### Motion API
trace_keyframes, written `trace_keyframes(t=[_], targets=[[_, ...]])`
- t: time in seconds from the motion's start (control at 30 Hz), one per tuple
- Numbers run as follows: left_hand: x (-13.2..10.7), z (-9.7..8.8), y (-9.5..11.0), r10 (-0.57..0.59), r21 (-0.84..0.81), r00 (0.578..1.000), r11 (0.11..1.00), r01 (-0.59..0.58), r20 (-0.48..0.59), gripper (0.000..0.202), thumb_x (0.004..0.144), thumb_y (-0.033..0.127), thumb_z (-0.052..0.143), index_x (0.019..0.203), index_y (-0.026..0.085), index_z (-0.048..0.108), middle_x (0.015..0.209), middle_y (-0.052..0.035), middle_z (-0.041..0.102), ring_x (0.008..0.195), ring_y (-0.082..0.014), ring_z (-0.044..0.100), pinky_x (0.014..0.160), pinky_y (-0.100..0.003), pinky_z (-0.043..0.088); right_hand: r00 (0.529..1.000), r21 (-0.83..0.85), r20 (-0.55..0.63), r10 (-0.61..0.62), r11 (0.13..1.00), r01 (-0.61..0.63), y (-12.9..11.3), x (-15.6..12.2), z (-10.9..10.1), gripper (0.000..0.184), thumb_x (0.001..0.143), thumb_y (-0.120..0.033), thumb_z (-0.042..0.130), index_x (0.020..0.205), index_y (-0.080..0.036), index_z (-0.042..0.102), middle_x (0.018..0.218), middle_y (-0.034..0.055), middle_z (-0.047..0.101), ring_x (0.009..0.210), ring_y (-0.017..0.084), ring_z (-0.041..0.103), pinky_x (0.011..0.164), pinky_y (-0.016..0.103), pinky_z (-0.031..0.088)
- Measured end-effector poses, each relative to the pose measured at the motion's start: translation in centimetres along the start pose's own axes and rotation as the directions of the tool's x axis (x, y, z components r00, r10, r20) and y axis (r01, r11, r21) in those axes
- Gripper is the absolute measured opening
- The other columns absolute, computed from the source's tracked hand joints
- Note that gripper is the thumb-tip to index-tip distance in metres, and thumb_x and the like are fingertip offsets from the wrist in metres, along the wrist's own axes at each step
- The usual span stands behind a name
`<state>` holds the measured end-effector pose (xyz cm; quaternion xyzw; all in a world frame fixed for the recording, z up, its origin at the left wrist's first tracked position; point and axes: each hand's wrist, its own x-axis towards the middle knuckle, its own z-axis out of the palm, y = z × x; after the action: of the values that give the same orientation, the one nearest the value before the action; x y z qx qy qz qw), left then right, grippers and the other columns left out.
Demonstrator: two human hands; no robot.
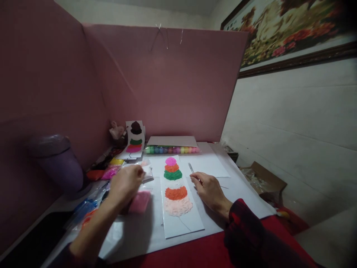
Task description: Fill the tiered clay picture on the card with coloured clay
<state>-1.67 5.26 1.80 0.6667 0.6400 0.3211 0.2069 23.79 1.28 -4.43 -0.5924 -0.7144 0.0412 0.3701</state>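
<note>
In the middle of the white table lies a white card [195,222] with a stack of textured clay-like bands in magenta, orange, green, white, orange and pale pink. My right hand [208,190] rests just right of the card, its fingers closed round a slim silver-tipped tool [190,167] that points away from me. To the left of the card, my left hand [126,182] is raised over clear bags of coloured clay, fingers pinched together. Whatever it may hold is hidden. A pink clay packet [140,202] lies beneath it, and a white packet [147,172] is close to its fingertips.
A clear pack of coloured balls [173,149] lies at the back. Another card with coloured bands [135,141] leans at the back left, near a purple lidded bin [60,163]. On the right stands a cardboard box [262,178]. Pink panels [167,85] wall the table.
</note>
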Motion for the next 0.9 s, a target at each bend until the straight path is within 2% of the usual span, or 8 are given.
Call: trace_keyframes(t=[0.07,0.1,0.33,0.63,0.7,0.77,0.83,0.9], targets=[[1.1,-2.6,-1.6,-0.018,0.477,0.993,0.876,0.072,-0.116,0.014,0.072,0.022,0.054,0.062,0.020,0.063,0.078,-0.0153,0.065,0.088,-0.0367,0.059,0.063,-0.035,0.041,1.000,-0.015,0.000,-0.013,1.000,0.013,0.0,0.0,0.0,0.023,0.087,-0.020,0.045,0.087,-0.016,0.067,0.084,0.0076,0.070,0.069,0.018,0.063,0.066,0.028,0.044],[1.6,-3.5,-2.5,-0.040,0.563,0.990,0.819,0.110,-0.135,0.014,0.072,0.019,0.053,0.064,0.018,0.065,0.082,-0.0197,0.065,0.089,-0.0408,0.059,0.063,-0.039,0.041,1.000,-0.022,0.003,-0.023,0.999,0.023,0.1,0.0,0.0,0.023,0.087,-0.020,0.045,0.087,-0.016,0.067,0.084,0.0073,0.070,0.070,0.018,0.063,0.066,0.028,0.044],[2.9,-3.7,-6.5,-0.106,0.677,0.992,0.725,0.126,-0.072,0.024,0.075,0.011,0.043,0.078,0.014,0.067,0.092,-0.0244,0.066,0.088,-0.0407,0.061,0.061,-0.041,0.044,0.999,-0.044,0.017,-0.051,0.998,0.051,0.1,-0.1,0.2,0.022,0.088,-0.020,0.045,0.085,-0.016,0.067,0.082,0.0067,0.070,0.068,0.017,0.063,0.066,0.027,0.043],[-0.9,-6.4,-0.6,-0.024,0.765,0.988,0.631,0.132,-0.151,0.033,0.084,0.011,0.029,0.098,0.007,0.058,0.098,-0.0219,0.056,0.083,-0.0376,0.060,0.065,-0.043,0.041,0.998,-0.010,0.003,-0.059,0.998,0.059,0.1,0.0,0.0,0.021,0.087,-0.019,0.046,0.084,-0.016,0.067,0.080,0.0068,0.070,0.072,0.019,0.063,0.068,0.029,0.044],[-2.0,-5.7,1.3,0.088,0.712,0.957,0.687,0.144,-0.278,0.029,0.086,0.019,0.033,0.102,0.009,0.055,0.093,-0.0184,0.058,0.073,-0.0344,0.059,0.063,-0.042,0.040,0.997,0.081,0.004,-0.073,0.994,0.073,-0.2,-0.1,0.0,0.022,0.088,-0.020,0.046,0.083,-0.016,0.067,0.080,0.0067,0.069,0.072,0.018,0.062,0.069,0.029,0.045],[-2.8,-3.4,2.7,0.190,0.494,0.932,0.870,-0.015,-0.307,0.022,0.084,0.024,0.043,0.100,0.018,0.057,0.078,-0.0103,0.060,0.063,-0.0270,0.055,0.061,-0.036,0.038,0.997,0.307,0.033,-0.066,0.950,0.053,-0.6,-0.3,0.1,0.020,0.087,-0.025,0.050,0.086,-0.016,0.067,0.077,0.0059,0.066,0.069,0.016,0.059,0.064,0.028,0.046],[-3.4,0.2,3.5,0.254,0.064,0.964,0.966,-0.250,-0.072,0.015,0.084,0.024,0.045,0.088,0.023,0.059,0.068,-0.0032,0.057,0.060,-0.0200,0.051,0.059,-0.028,0.037,0.994,0.601,0.098,-0.048,0.799,-0.021,-1.1,-0.6,0.3,0.026,0.082,-0.035,0.059,0.100,-0.017,0.064,0.075,0.0034,0.062,0.060,0.013,0.055,0.054,0.025,0.045],[-4.1,3.8,3.6,0.328,-0.228,0.935,0.929,-0.293,0.134,0.012,0.084,0.027,0.046,0.081,0.025,0.058,0.063,0.0005,0.054,0.057,-0.0168,0.047,0.057,-0.024,0.034,0.987,0.813,0.152,-0.051,0.575,-0.095,-1.6,-0.8,0.5,0.048,0.074,-0.044,0.066,0.114,-0.019,0.057,0.074,-0.0002,0.057,0.049,0.008,0.046,0.042,0.020,0.038]])
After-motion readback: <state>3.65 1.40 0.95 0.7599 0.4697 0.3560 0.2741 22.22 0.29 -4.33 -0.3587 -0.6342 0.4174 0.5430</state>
